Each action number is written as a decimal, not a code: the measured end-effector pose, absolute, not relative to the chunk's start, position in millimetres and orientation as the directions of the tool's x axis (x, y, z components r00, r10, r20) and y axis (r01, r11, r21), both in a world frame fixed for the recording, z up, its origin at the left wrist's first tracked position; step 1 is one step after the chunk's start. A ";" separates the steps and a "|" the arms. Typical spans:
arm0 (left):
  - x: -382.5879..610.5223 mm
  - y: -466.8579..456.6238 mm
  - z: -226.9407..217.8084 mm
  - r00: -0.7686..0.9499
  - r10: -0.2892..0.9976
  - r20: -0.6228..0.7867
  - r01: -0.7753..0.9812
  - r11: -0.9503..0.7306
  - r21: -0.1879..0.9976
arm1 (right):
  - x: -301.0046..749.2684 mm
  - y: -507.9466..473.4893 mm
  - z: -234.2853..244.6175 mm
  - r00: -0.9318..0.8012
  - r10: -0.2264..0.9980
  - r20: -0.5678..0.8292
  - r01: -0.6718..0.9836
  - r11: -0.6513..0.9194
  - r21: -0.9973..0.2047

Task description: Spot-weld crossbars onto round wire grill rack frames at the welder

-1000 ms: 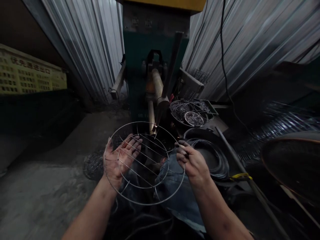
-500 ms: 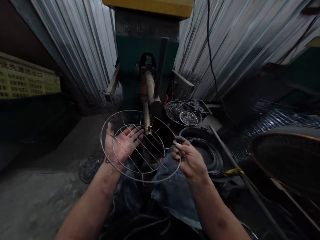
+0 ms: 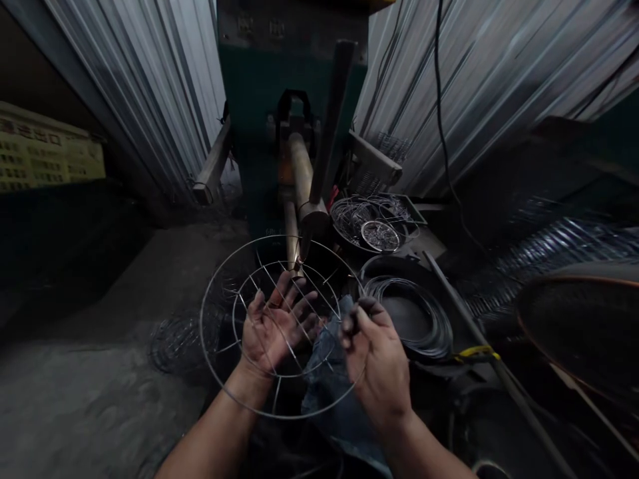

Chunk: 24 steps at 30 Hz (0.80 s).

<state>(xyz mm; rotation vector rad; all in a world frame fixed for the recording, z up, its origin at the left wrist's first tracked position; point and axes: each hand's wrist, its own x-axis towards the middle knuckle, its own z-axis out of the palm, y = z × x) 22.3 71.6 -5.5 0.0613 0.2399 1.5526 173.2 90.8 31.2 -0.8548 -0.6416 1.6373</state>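
Note:
A round wire rack, with an inner ring, crossbars and short spokes to an outer ring, is held tilted in front of me. My left hand is palm up beneath the rack, fingers spread and showing through the bars. My right hand has its fingers closed at the rack's right side, by the outer ring; exactly what the fingertips pinch is partly hidden. The rack's far side is at the copper-coloured electrode tips of a green machine; I cannot tell if they touch it.
A bowl of wire pieces holds a smaller round dish. Nearer are a wire coil and a long bar. More wire rings lie on the floor at left. A yellow crate stands far left.
The rack now appears lower in view and its spokes have shifted round. My left hand has moved right, under the rack's middle, fingers more raised. My right hand stays at the right side.

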 end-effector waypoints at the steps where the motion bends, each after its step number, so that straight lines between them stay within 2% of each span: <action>1: 19.2 71.8 -4.9 0.005 0.994 -0.113 -0.978 0.028 0.205 | 179.2 86.8 30.7 -0.174 0.965 -0.199 -0.516 -0.261 -0.816; 4: 9.6 71.2 -4.5 0.016 0.991 -0.132 -0.966 0.049 0.255 | 210.9 87.6 29.0 -0.374 0.900 -0.226 -0.220 -0.323 -0.921; 5: 7.4 70.8 -4.8 0.022 0.990 -0.139 -0.961 0.059 0.269 | 222.4 94.6 28.2 -0.372 0.899 -0.230 -0.131 -0.296 -0.946; 7: 5.7 70.3 -5.5 0.030 0.988 -0.154 -0.954 0.074 0.292 | 237.6 119.1 24.8 -0.207 0.964 -0.170 -0.043 -0.182 -0.982; 9: 7.1 71.1 -5.8 0.041 0.986 -0.159 -0.949 0.088 0.303 | 236.1 151.5 18.0 -0.036 0.998 -0.051 -0.044 -0.053 -0.998; 10: 8.4 71.9 -5.8 0.053 0.986 -0.158 -0.947 0.099 0.304 | 228.6 167.6 13.3 -0.037 0.999 -0.020 -0.047 -0.021 -0.999; 14: 11.8 75.9 -4.9 0.100 0.981 -0.164 -0.941 0.147 0.306 | 175.4 211.2 -5.6 -0.298 0.953 -0.049 -0.137 -0.093 -0.986; 16: 10.7 77.0 -4.8 0.098 0.980 -0.175 -0.938 0.150 0.311 | 150.9 217.6 -10.0 -0.376 0.925 -0.052 -0.201 -0.136 -0.970; 20: 5.2 76.7 -3.6 0.097 0.978 -0.183 -0.929 0.155 0.336 | 127.6 215.4 -8.4 -0.381 0.924 0.014 -0.251 -0.088 -0.964; 24: -0.9 75.2 0.9 0.096 0.976 -0.195 -0.921 0.161 0.354 | 122.8 210.9 -4.0 -0.279 0.959 0.058 -0.186 0.005 -0.983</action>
